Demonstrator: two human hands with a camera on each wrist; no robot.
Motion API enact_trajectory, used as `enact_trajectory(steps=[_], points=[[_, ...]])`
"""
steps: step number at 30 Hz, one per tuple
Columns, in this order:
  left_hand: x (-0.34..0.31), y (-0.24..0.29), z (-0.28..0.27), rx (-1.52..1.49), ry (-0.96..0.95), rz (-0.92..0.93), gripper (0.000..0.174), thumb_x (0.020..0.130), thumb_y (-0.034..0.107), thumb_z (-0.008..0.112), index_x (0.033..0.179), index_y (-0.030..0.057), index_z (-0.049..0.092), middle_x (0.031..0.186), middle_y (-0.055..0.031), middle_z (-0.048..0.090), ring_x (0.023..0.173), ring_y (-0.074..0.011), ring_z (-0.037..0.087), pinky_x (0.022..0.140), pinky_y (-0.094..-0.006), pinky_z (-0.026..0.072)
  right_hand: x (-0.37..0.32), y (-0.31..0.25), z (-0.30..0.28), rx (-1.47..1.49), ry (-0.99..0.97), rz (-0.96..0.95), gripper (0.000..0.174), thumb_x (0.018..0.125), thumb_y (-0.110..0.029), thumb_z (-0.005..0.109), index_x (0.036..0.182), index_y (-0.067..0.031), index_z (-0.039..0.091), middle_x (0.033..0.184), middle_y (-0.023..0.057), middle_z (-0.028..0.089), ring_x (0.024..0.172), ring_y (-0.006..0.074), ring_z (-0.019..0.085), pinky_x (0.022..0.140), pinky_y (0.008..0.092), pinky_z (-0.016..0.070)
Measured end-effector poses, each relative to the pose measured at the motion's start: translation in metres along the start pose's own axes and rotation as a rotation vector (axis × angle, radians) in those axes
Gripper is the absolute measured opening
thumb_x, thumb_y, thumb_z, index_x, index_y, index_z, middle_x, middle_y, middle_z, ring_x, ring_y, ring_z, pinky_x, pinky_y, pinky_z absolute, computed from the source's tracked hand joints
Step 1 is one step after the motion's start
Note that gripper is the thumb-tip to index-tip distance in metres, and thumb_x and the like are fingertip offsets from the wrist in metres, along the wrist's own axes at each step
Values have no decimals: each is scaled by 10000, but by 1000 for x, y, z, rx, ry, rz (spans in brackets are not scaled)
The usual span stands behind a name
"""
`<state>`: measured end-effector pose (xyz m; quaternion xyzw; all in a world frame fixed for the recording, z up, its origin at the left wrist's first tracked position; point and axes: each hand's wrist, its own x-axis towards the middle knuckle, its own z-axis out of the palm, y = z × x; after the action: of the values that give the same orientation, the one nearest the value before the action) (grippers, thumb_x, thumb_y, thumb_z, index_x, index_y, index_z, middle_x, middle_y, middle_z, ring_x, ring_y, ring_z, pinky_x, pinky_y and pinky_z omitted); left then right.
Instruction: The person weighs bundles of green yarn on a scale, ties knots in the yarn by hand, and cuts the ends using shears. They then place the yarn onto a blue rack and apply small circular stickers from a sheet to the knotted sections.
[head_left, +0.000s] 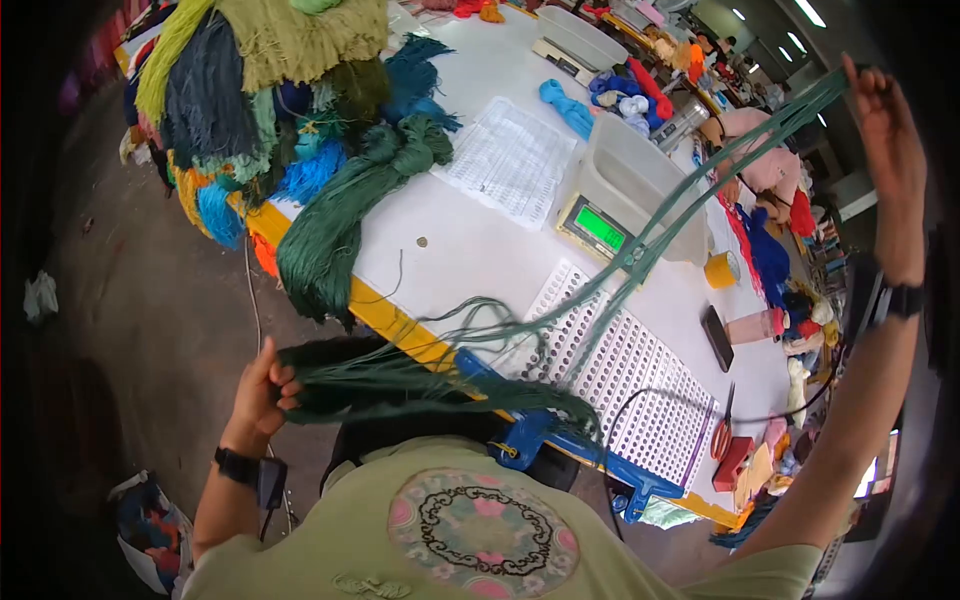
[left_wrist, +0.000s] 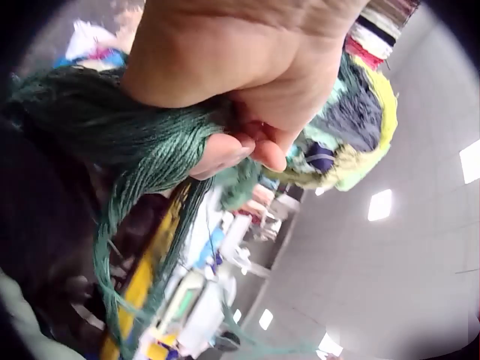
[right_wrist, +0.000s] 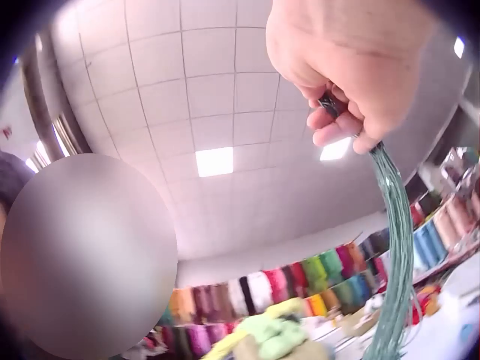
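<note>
Dark green thread (head_left: pixel 400 392) runs in a loose bundle from the left hand (head_left: pixel 262 395) at the table's near edge. In the left wrist view the left hand (left_wrist: pixel 247 67) has its fingers curled round the thick green hank (left_wrist: pixel 142 142). High at the upper right, the right hand (head_left: pixel 890 150) pinches the end of a long green strand bundle (head_left: pixel 740 155), stretched across the table. The right wrist view shows the right hand (right_wrist: pixel 352 67) gripping that bundle's dark end, its strands (right_wrist: pixel 397 247) hanging down.
A scale with a green display (head_left: pixel 600 228) bears a plastic bin (head_left: pixel 640 165). Also on the table are a punched card (head_left: pixel 640 390), a paper sheet (head_left: pixel 510 160), a phone (head_left: pixel 717 338) and red scissors (head_left: pixel 721 438). Coloured hanks (head_left: pixel 300 50) heap at the left corner.
</note>
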<state>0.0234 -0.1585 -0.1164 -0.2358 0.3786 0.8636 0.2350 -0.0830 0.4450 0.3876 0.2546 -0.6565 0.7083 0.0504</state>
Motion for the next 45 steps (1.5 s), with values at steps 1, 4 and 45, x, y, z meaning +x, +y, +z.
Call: enact_trajectory(steps=[1, 4, 45], points=[[1, -2, -21, -56, 70, 11, 476, 951, 454, 510, 602, 156, 383, 597, 33, 325, 525, -100, 365, 389, -201, 256, 13, -17, -25, -12, 15, -2, 201, 999, -126, 398, 974, 33, 518, 978, 157, 552, 1067, 232, 549, 1155, 455, 273], [8, -6, -84, -234, 266, 72, 436, 943, 418, 544, 621, 169, 387, 592, 36, 325, 514, -86, 353, 394, -208, 278, 19, -56, -60, -818, 381, -201, 200, 1008, -88, 345, 1008, 67, 472, 1083, 180, 511, 1119, 269, 507, 1156, 410, 261], [58, 202, 186, 462, -275, 781, 76, 869, 126, 657, 826, 75, 622, 727, 52, 552, 621, -32, 485, 479, -180, 344, -170, 300, 203, -1069, 97, -14, 379, 808, 30, 614, 1171, -6, 510, 1269, 188, 430, 669, 182, 550, 682, 283, 480]])
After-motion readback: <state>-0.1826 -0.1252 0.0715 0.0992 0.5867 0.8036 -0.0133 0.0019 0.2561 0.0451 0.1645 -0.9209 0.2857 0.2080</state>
